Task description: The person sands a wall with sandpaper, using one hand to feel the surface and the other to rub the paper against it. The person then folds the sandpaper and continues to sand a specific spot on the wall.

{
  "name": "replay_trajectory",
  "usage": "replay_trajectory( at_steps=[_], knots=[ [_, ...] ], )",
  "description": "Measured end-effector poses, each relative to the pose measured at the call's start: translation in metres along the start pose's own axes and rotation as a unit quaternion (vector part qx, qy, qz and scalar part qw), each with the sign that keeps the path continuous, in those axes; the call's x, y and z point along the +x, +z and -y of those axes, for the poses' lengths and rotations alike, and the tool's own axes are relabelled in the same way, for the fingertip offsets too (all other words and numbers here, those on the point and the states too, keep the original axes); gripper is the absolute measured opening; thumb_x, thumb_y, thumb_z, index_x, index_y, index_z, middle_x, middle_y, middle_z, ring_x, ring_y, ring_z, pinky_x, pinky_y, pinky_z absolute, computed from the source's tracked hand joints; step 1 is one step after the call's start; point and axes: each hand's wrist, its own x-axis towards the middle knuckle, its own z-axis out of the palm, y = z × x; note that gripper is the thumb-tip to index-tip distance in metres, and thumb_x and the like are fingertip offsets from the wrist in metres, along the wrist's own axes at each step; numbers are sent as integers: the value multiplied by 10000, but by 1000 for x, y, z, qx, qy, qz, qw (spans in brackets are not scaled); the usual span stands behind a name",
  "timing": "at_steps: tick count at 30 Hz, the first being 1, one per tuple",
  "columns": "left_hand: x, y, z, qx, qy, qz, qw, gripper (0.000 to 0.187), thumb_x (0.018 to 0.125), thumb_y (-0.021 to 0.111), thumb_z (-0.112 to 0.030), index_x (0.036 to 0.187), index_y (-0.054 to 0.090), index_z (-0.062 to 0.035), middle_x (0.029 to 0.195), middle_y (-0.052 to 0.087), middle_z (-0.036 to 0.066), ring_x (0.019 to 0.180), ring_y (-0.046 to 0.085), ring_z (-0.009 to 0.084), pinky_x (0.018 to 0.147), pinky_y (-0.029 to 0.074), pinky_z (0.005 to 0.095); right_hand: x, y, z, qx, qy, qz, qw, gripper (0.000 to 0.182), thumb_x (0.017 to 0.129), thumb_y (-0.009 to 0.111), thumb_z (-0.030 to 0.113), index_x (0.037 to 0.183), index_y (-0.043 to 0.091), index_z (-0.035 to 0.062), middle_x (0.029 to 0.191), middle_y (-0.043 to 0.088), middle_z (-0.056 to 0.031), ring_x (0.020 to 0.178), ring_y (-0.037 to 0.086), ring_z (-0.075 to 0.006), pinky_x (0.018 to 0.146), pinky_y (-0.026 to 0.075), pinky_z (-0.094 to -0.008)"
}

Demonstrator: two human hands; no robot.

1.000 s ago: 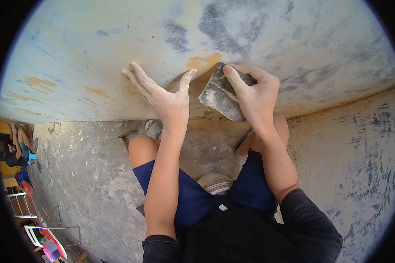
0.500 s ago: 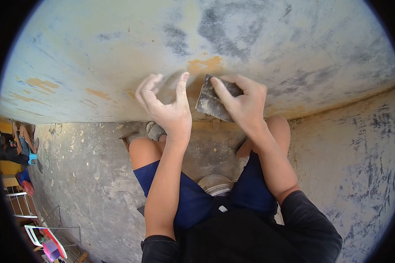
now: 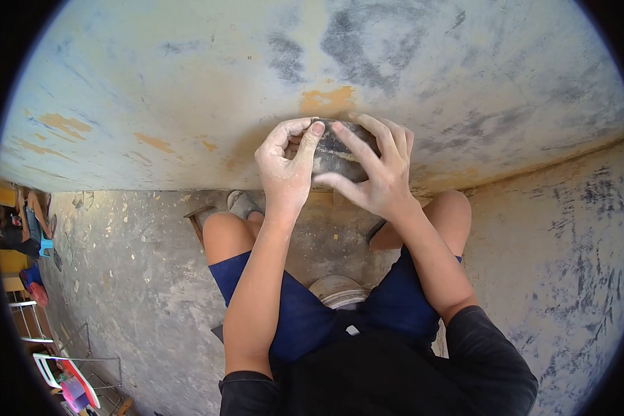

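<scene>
A dark, worn sheet, like sandpaper [image 3: 340, 161], is held between both hands close to the patchy wall [image 3: 208, 90]. Dusty white, my left hand [image 3: 286, 161] pinches the sheet's left edge, thumb on its upper corner. My right hand [image 3: 380, 161] lies over the right part of the sheet, with its thumb along the lower edge and its fingers over the front and right side. The sheet's back is hidden. Just above it, an orange patch [image 3: 326, 101] shows on the wall.
Below the wall is a stained grey floor [image 3: 145, 277]. A round pale container [image 3: 336, 290] is between the person's knees. At far left are a blue stool [image 3: 46, 246], a person's legs [image 3: 38, 211], and a white-and-red chair [image 3: 76, 381]. Another wall [image 3: 555, 263] stands at right.
My left hand has moved right and closed on the sheet's left edge. My right hand has shifted its grip, its fingers now spread over the sheet, which is turned more upright.
</scene>
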Motion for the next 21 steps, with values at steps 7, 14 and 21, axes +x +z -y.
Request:
replay_trajectory(
  at_steps=[7, 14, 21],
  knots=[
    [0, 3, -5, -13, 34, -17, 999, 158, 977, 800, -103, 1057, 773, 31, 947, 755, 27, 839, 640, 56, 772, 529, 226, -22, 25, -14, -165, -57, -13, 985, 532, 909, 722, 422, 1437, 689, 369, 1623, 473, -115, 1331, 507, -272, 1069, 336, -468],
    [3, 21, 1, -11, 40, -7, 999, 154, 969, 803, -105, 1041, 777, 29, 921, 758, 28, 805, 638, 67, 740, 528, 236, -17, 8, -30, -257, -129, -46, 957, 455, 965, 638, 299, 1410, 717, 354, 1598, 542, -28, 1190, 539, -192, 981, 338, -418],
    [13, 25, -8, 80, 170, -78, 979, 171, 926, 848, -155, 995, 774, -16, 951, 715, 34, 820, 629, 130, 760, 523, 305, 24, -22, -66, -354, -242, -42, 902, 535, 966, 618, 291, 1480, 638, 437, 1612, 514, 14, 1171, 539, -147, 1025, 314, -433]
  ],
)
